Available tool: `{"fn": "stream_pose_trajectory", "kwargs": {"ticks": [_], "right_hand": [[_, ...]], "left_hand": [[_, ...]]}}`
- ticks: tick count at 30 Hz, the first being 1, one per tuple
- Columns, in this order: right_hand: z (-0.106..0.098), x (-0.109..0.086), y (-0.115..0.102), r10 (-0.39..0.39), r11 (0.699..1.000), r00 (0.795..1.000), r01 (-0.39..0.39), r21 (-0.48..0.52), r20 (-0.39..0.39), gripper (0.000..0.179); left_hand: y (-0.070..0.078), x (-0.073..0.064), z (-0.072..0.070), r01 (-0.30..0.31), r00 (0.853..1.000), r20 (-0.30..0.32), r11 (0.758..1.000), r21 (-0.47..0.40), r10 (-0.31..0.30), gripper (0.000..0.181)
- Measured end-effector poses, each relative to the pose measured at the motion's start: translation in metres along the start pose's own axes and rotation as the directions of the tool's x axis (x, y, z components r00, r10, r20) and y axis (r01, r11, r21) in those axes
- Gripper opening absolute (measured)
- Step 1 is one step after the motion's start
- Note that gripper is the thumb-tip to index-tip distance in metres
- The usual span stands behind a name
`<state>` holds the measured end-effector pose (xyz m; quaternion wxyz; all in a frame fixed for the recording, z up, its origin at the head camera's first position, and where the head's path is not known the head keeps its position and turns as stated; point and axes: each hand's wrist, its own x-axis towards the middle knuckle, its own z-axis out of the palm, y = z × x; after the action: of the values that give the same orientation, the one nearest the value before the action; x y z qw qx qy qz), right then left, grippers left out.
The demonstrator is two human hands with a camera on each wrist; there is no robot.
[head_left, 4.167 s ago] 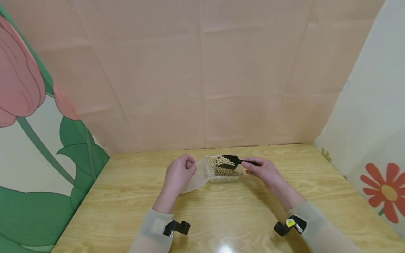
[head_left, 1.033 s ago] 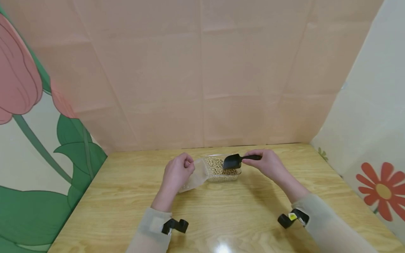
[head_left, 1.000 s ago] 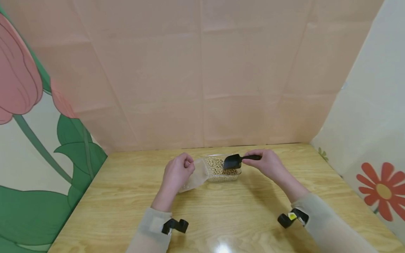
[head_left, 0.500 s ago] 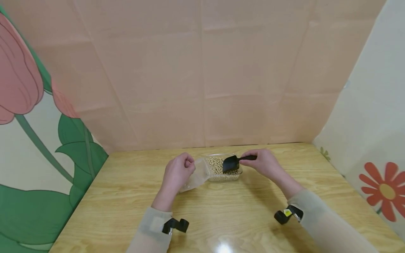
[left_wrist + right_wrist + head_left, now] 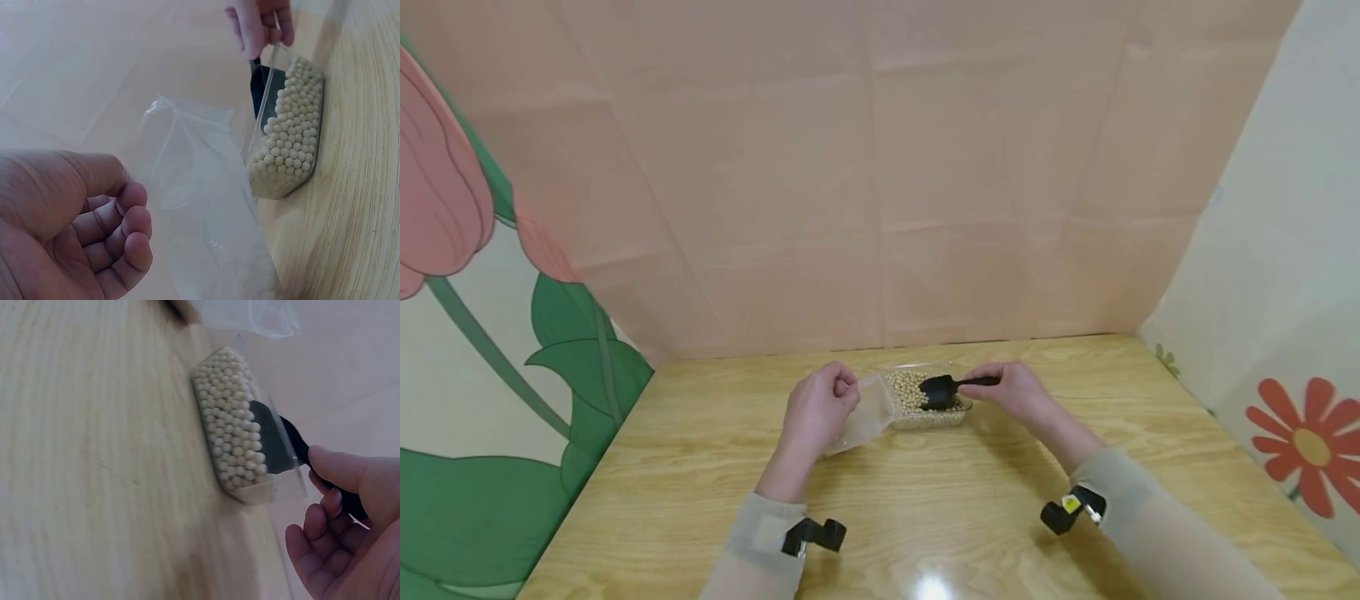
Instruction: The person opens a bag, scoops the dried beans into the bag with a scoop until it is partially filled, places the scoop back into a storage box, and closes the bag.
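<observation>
A clear plastic box [image 5: 928, 422] full of small, round, cream-coloured beads [image 5: 228, 419] stands at the back of the table. My right hand [image 5: 1011, 392] pinches the handle of a black scoop [image 5: 938, 392] between thumb and fingers, its blade dug into the beads at the box's right part. Left of the box, my left hand [image 5: 820, 408] pinches the edge of a translucent plastic bag [image 5: 200, 187] between thumb and forefinger, the other fingers curled. The bag's mouth sits right beside the box's left end. Some beads show through low in the bag.
The wooden table [image 5: 917, 500] runs back to a pink cloth backdrop [image 5: 880, 183]. Walls with painted flowers stand at the left and right sides. Each sleeve bears a black wrist mount [image 5: 816, 535].
From over the box's right end, the scoop has come down and left into the beads. About four seconds ago it held beads, facing up. My left hand and the bag stay nearly still.
</observation>
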<state>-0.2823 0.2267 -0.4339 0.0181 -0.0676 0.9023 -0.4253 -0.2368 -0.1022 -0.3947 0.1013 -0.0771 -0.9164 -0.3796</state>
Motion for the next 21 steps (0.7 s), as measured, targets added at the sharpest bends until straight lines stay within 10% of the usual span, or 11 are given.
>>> {"fn": "stream_pose_trajectory", "kwargs": {"ticks": [21], "right_hand": [[0.025, -0.005, 0.001, 0.073, 0.996, 0.996, -0.070, 0.062, -0.047, 0.039]], "left_hand": [[-0.001, 0.000, -0.003, -0.018, 1.000, -0.010, 1.000, -0.012, 0.018, 0.005]]}}
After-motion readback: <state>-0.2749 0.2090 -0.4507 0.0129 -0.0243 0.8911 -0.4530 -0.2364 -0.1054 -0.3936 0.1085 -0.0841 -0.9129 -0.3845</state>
